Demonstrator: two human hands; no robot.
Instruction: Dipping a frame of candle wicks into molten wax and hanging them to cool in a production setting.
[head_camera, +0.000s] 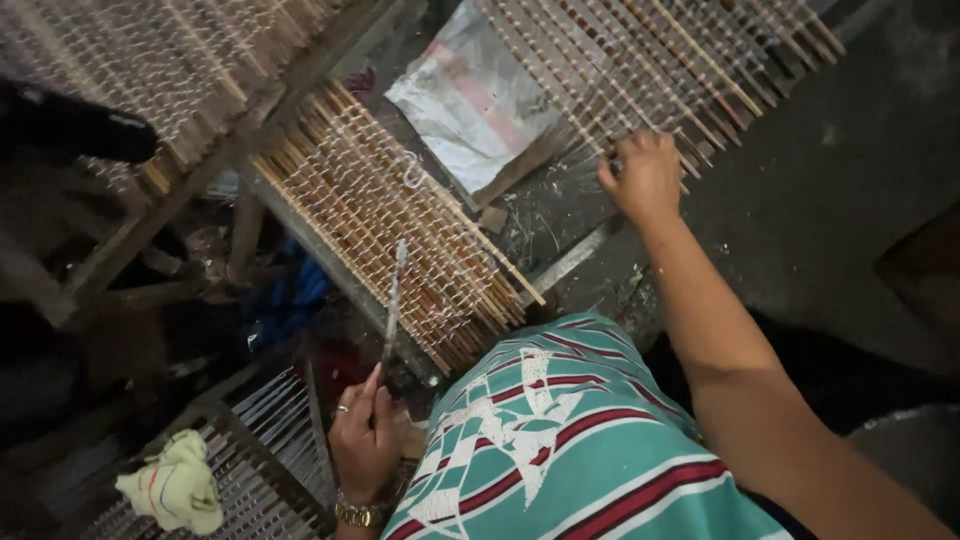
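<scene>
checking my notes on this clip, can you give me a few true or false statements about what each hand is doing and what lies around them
1. The left hand holds a thin pale-coated stick pointing upward. True.
2. The right hand rests in the lap. False: it reaches out to the near edge of a rack of thin wooden sticks strung with white pieces.
3. A gold-coloured wristwatch sits on the left wrist. True.
4. A crumpled pale yellow cloth lies on the rack at the lower left. True.
5. The person wears a plain black shirt. False: it is a teal shirt with red and white stripes.
</scene>
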